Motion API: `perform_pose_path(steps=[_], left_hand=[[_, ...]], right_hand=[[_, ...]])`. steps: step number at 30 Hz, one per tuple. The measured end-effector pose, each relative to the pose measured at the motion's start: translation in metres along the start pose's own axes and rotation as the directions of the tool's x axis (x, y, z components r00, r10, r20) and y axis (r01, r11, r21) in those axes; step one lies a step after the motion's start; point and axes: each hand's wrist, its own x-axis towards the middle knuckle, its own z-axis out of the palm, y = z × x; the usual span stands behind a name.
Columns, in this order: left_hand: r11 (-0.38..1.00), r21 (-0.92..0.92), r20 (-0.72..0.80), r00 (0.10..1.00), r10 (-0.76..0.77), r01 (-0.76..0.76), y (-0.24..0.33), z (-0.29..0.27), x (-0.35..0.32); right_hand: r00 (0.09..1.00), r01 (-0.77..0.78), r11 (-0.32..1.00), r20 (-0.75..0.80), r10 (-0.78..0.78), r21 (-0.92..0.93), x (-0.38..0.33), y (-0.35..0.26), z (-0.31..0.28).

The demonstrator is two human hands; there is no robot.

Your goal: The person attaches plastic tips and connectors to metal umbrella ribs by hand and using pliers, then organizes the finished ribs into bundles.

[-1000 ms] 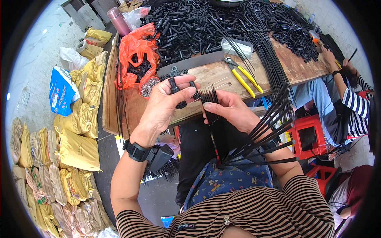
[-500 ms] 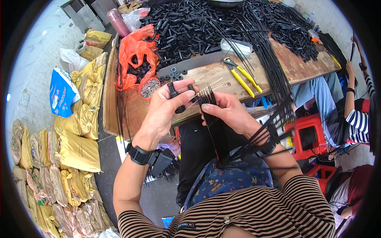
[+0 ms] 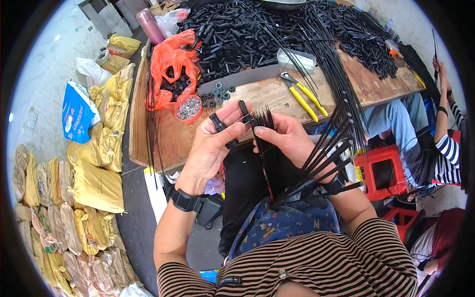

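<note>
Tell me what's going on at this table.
A person's left hand holds black tubes close to the tips of thin black rods, which the right hand grips as a bundle. Whether tubes and rods touch is hard to tell. On the table beyond, a heap of similar black pieces is spread out, with pliers in front and a bowl beside an orange bag. At far right, another person's hand holds a dark stick.

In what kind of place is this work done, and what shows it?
Probably an assembly workshop: a heap of black tubular parts covers much of the wooden table, yellow-handled pliers lie on its near side, and stuffed yellow sacks are piled on the floor.
</note>
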Motion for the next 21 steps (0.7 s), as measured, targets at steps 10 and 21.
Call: perform_pose_path(steps=[10,21], left_hand=[[0.997,0.075,-0.081,0.997,0.018,-0.012,-0.007,0.014,-0.008],[0.952,0.293,-0.281,0.945,0.170,-0.084,-0.012,0.026,-0.005]], right_hand=[[0.999,0.025,0.999,-0.027,-0.026,-0.033,0.002,0.005,-0.001],[0.998,0.032,0.999,-0.054,-0.034,-0.037,0.011,0.017,-0.009]])
